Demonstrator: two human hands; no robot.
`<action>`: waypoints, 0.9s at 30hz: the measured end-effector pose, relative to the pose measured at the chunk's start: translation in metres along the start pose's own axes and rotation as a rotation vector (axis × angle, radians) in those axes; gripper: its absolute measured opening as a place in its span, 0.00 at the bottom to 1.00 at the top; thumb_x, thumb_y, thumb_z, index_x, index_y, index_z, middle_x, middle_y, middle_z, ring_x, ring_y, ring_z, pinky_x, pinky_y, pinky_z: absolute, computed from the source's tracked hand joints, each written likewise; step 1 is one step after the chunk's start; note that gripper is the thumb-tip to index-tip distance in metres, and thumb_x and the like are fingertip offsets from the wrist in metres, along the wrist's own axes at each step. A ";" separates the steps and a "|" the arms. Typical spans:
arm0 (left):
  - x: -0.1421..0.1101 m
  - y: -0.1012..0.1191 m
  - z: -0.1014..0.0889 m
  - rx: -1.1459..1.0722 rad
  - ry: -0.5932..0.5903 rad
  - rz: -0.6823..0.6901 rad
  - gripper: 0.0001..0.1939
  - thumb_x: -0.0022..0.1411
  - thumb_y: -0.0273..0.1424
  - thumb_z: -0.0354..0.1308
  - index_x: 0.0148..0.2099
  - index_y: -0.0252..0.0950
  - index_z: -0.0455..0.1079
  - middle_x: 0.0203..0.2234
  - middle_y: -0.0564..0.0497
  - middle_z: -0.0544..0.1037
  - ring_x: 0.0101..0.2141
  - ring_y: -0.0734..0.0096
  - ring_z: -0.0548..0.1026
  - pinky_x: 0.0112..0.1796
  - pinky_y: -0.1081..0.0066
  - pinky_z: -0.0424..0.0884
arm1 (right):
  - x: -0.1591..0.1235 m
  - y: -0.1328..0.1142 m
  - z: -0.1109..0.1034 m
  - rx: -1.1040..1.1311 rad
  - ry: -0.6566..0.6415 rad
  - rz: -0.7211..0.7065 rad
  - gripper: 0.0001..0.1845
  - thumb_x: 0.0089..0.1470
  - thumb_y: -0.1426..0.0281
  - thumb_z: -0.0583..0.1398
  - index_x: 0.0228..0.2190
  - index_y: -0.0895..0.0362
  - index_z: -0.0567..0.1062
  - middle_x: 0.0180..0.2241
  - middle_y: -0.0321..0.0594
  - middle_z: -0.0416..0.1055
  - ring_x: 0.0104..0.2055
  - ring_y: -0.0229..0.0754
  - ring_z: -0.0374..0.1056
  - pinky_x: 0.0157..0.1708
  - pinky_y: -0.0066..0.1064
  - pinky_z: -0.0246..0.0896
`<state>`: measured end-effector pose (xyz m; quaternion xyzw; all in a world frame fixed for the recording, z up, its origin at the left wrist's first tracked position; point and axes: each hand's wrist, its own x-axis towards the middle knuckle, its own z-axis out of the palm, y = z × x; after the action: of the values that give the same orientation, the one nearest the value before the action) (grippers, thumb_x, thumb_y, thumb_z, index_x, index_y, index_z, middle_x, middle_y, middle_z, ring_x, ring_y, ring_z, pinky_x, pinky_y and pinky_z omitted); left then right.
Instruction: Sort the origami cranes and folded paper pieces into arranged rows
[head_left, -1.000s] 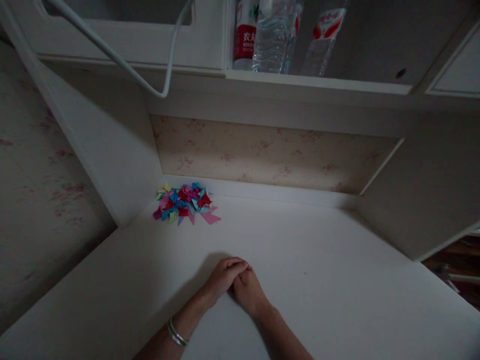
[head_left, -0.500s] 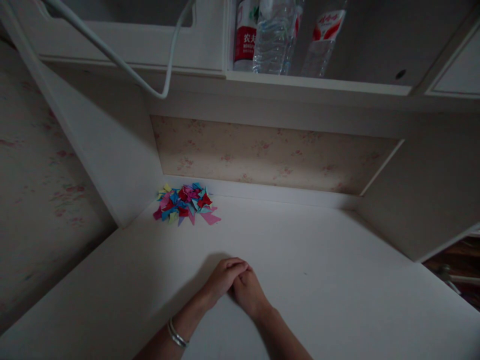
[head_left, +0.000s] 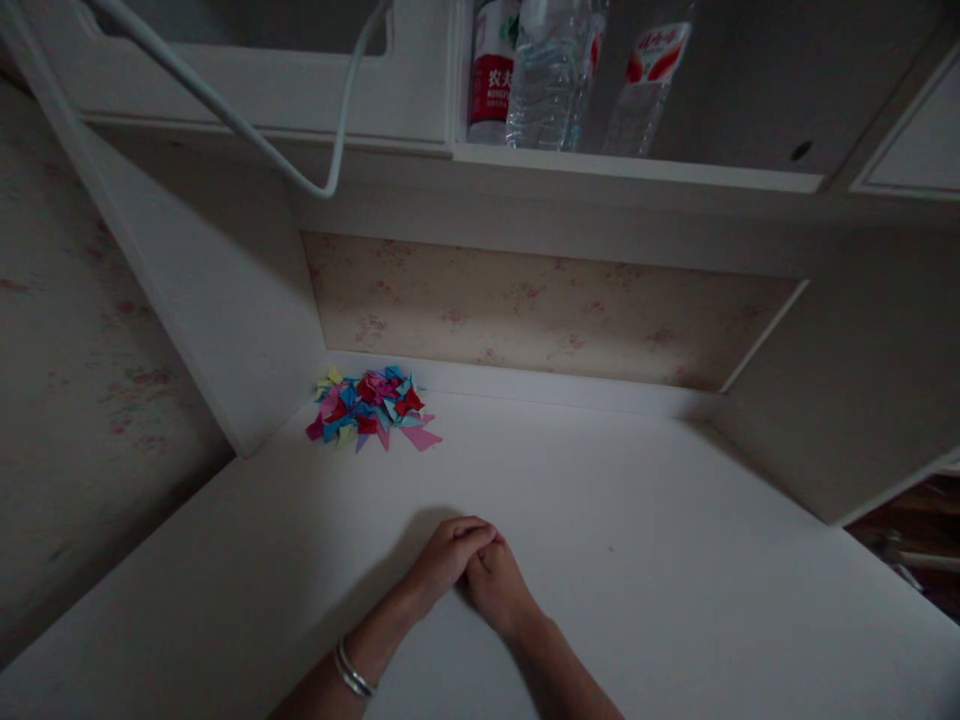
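My left hand (head_left: pixel 450 553), a silver bangle on its wrist, is closed over the fingers of my right hand (head_left: pixel 499 583). Both hands rest together on the white desk (head_left: pixel 645 600), near its front middle. The right hand is curled, its fingers mostly covered by the left, so anything inside them is hidden. Beyond the hands, at the back left corner, lies a pile of small folded and cut colored paper pieces (head_left: pixel 367 408) in pink, red, blue, yellow and purple. Neither hand touches the pile.
Above the desk, a shelf (head_left: pixel 637 172) holds a red-labelled bottle (head_left: pixel 491 85), a clear plastic bottle (head_left: pixel 544 95) and another with a red-and-white label (head_left: pixel 649 80). A white cable (head_left: pixel 300 180) hangs at upper left. Side panels (head_left: pixel 225 290) bound the desk.
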<state>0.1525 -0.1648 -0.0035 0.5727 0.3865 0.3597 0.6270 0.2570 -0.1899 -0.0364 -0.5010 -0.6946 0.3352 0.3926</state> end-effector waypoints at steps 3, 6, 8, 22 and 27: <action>0.000 -0.001 0.000 0.004 -0.001 0.005 0.12 0.55 0.35 0.56 0.34 0.34 0.79 0.30 0.49 0.81 0.38 0.62 0.75 0.43 0.68 0.66 | 0.000 0.000 0.000 -0.008 0.002 -0.006 0.19 0.55 0.75 0.47 0.32 0.60 0.77 0.33 0.44 0.76 0.38 0.42 0.71 0.41 0.31 0.64; 0.000 0.000 0.000 -0.013 -0.003 -0.005 0.12 0.55 0.35 0.56 0.34 0.34 0.78 0.31 0.49 0.81 0.38 0.62 0.75 0.43 0.68 0.66 | 0.001 -0.001 0.000 -0.005 0.010 0.002 0.18 0.55 0.75 0.47 0.31 0.60 0.77 0.32 0.44 0.76 0.36 0.41 0.71 0.40 0.30 0.64; -0.001 0.000 0.000 -0.018 -0.003 -0.010 0.12 0.55 0.35 0.56 0.33 0.34 0.78 0.31 0.49 0.81 0.38 0.62 0.75 0.43 0.68 0.66 | 0.000 -0.001 0.000 0.008 0.009 0.006 0.18 0.55 0.75 0.47 0.30 0.60 0.77 0.32 0.43 0.76 0.35 0.41 0.71 0.39 0.30 0.64; -0.003 -0.001 0.000 0.029 0.004 0.021 0.12 0.56 0.34 0.55 0.34 0.34 0.78 0.30 0.49 0.81 0.38 0.62 0.75 0.42 0.69 0.67 | 0.000 -0.003 -0.002 0.006 -0.002 0.008 0.18 0.54 0.75 0.47 0.29 0.59 0.76 0.30 0.43 0.76 0.35 0.41 0.70 0.37 0.29 0.62; 0.008 0.001 -0.014 0.351 0.006 0.110 0.14 0.60 0.35 0.52 0.37 0.34 0.77 0.32 0.49 0.81 0.36 0.66 0.77 0.38 0.72 0.69 | -0.001 -0.007 -0.001 -0.073 -0.017 0.047 0.21 0.60 0.69 0.46 0.24 0.58 0.74 0.23 0.37 0.71 0.26 0.37 0.65 0.29 0.26 0.57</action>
<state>0.1433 -0.1511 -0.0034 0.6926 0.4133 0.3220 0.4958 0.2557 -0.1926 -0.0302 -0.5283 -0.6979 0.3229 0.3600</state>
